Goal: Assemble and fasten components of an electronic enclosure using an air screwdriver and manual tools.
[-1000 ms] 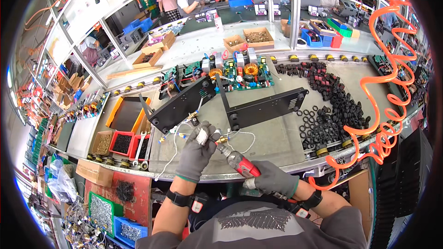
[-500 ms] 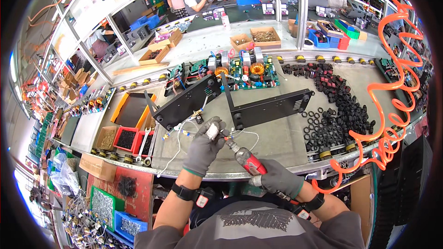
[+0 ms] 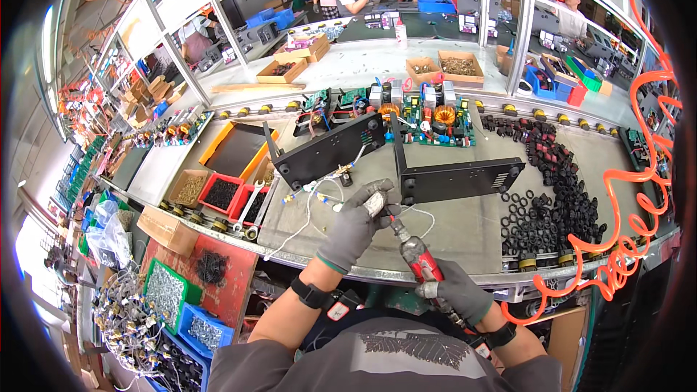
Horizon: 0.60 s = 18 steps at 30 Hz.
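My right hand (image 3: pixel 463 295), in a grey glove, is closed round a red and grey air tool (image 3: pixel 420 258) tilted toward the upper left. Its tip meets the fingers of my left hand (image 3: pixel 354 226). That hand, gloved too, is pinched shut at the tip; whatever small part sits in its fingers is hidden. Just beyond stand two black metal panels, the left panel (image 3: pixel 327 151) and the right panel (image 3: pixel 461 180). White wires with brass fittings (image 3: pixel 341 172) lie by the left one, and a thin white cord (image 3: pixel 301 226) runs across the bench.
A heap of black plastic rings (image 3: pixel 555 210) covers the bench's right side, beside a coiled orange air hose (image 3: pixel 617 247). Circuit boards (image 3: pixel 435 120) stand behind the panels. Red bins (image 3: pixel 221 194) and a wrench (image 3: pixel 254 210) are at left. Several people work across the bench.
The whole view has swung left, so the bench and both hands appear farther right. The air tool stands a little steeper, its tip still at my left fingers.
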Motion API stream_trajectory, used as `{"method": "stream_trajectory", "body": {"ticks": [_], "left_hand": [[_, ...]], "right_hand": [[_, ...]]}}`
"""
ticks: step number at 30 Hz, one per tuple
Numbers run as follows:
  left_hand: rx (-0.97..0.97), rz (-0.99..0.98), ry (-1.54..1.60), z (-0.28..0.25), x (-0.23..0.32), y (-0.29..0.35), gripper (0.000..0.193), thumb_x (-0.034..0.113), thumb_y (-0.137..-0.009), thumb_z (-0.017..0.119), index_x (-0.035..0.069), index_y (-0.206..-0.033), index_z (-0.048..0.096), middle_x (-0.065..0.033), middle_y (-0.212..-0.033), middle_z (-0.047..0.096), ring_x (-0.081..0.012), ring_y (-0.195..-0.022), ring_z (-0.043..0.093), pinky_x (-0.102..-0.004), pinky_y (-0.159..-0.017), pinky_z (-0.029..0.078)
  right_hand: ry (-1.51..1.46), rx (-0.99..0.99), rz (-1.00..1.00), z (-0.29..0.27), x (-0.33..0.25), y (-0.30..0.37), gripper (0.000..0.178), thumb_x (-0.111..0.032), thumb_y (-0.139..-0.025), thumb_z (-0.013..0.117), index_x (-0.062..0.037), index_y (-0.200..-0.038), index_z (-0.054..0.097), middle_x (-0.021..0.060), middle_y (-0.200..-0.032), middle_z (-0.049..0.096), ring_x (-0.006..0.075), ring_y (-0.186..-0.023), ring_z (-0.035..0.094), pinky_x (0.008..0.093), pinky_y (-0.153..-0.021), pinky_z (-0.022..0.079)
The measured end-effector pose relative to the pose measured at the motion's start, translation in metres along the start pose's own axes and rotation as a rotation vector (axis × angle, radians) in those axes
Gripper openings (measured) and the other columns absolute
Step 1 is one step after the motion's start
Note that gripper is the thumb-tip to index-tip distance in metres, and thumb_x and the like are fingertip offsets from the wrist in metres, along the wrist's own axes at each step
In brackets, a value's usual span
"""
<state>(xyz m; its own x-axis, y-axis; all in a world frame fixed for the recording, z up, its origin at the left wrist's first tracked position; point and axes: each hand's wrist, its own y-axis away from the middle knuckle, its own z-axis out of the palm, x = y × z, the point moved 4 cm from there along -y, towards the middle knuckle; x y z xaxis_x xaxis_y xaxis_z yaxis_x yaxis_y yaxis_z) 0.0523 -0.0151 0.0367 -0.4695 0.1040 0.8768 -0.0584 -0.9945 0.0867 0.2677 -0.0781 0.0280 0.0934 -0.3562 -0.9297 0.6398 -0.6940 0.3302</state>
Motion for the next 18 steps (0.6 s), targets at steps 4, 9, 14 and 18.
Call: {"method": "stream_trajectory", "body": {"ticks": [4,9,14,18], "left_hand": [[0.010,0.056,-0.123,0.007,0.007,0.005,0.032,0.015,-0.100,0.051,0.004,-0.131,0.054,-0.0093,-0.111,0.066,-0.0175,-0.095,0.065,-0.0286,-0.079,0.053],[0.123,0.080,-0.156,0.008,0.002,0.005,0.033,0.015,-0.100,0.052,0.002,-0.130,0.053,-0.0113,-0.114,0.066,-0.0198,-0.097,0.066,-0.0318,-0.080,0.054],[-0.007,-0.030,0.173,-0.003,-0.002,-0.003,0.032,0.018,-0.098,0.057,0.005,-0.127,0.056,-0.0126,-0.113,0.067,-0.0223,-0.098,0.066,-0.0335,-0.078,0.054],[-0.091,-0.108,0.180,-0.011,-0.001,-0.006,0.030,0.021,-0.097,0.060,0.006,-0.122,0.059,-0.0101,-0.115,0.066,-0.0209,-0.099,0.065,-0.0294,-0.077,0.054]], "right_hand": [[-0.029,-0.011,-0.005,0.000,0.001,0.001,0.038,-0.018,-0.075,0.073,0.0005,-0.104,0.056,0.0032,-0.077,0.056,0.0110,-0.061,0.056,0.0260,-0.053,0.044],[0.400,0.150,-0.055,-0.005,-0.001,-0.004,0.044,-0.022,-0.076,0.076,0.0013,-0.110,0.058,0.0070,-0.081,0.059,0.0160,-0.073,0.057,0.0330,-0.067,0.047],[0.264,0.142,-0.067,-0.008,-0.001,-0.001,0.046,-0.022,-0.074,0.077,0.0019,-0.109,0.059,0.0104,-0.084,0.061,0.0196,-0.075,0.059,0.0358,-0.071,0.048],[0.255,0.126,-0.045,-0.007,0.000,-0.001,0.046,-0.021,-0.074,0.077,0.0023,-0.109,0.058,0.0113,-0.085,0.062,0.0192,-0.075,0.058,0.0352,-0.070,0.048]]}}
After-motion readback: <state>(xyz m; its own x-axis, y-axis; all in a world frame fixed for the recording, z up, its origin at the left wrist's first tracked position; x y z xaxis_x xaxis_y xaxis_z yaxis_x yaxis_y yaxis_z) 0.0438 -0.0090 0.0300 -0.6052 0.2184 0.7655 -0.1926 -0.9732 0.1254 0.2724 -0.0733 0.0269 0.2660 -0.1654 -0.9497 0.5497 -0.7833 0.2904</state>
